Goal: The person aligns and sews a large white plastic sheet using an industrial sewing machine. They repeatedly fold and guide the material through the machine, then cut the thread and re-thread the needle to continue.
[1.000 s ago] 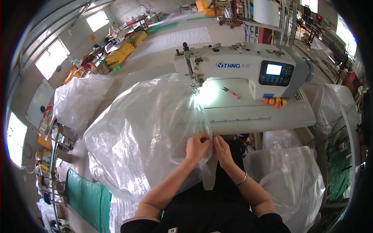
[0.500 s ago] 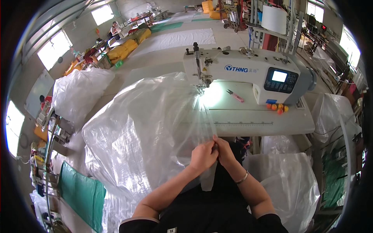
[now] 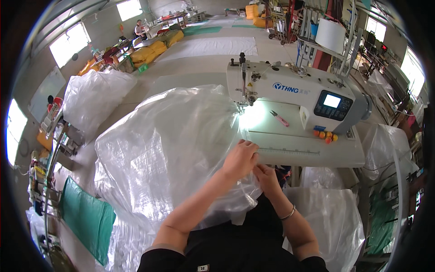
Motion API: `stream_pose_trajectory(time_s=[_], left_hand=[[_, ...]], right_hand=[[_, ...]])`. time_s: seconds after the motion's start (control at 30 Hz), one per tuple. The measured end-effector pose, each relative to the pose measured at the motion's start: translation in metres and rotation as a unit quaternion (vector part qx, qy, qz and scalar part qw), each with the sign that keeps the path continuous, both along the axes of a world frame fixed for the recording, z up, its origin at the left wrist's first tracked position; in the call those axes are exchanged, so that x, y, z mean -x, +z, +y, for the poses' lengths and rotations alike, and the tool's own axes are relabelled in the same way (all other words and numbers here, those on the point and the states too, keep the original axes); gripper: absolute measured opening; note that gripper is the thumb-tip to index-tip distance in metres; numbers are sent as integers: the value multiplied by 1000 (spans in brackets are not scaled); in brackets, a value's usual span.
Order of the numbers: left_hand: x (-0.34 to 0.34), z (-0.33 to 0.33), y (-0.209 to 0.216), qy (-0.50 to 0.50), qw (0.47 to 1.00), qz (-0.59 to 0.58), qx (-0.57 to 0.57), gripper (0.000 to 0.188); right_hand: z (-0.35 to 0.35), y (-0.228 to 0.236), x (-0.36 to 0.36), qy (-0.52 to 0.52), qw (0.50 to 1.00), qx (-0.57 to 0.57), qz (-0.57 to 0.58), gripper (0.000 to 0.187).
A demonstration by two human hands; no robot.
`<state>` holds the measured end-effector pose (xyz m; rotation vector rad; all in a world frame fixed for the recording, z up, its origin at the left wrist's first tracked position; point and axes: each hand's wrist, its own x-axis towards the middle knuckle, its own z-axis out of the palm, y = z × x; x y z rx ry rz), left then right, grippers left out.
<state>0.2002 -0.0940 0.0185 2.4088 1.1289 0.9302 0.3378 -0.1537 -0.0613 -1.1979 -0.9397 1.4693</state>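
Note:
A large translucent plastic sheet billows to the left of a white sewing machine. Its gathered edge runs up to the machine's lit needle area. My left hand is closed on that edge at the front of the machine bed, with the fingers curled over it. Just below and to the right, my right hand pinches the same edge; its fingertips are partly hidden. Pink-handled thread snips lie on the bed beneath the machine arm, beyond both hands.
Several small orange and yellow balls sit by the machine's base. More clear plastic hangs at my right, and another heap stands at the left. A green sheet lies at the lower left. A person is far back.
My left hand has moved up along the edge toward the needle, away from the right hand. The right hand is slightly lower and to the right. The whole view has shifted slightly.

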Motion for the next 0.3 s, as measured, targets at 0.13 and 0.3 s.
stream_pose_trajectory(time_s=[0.13, 0.3], left_hand=[[7, 18, 0, 27, 996, 83, 5, 19], [8, 31, 8, 19, 963, 262, 60, 21]], right_hand=[[-7, 30, 21, 48, 954, 89, 283, 33], [-7, 2, 18, 31, 968, 115, 219, 41]])
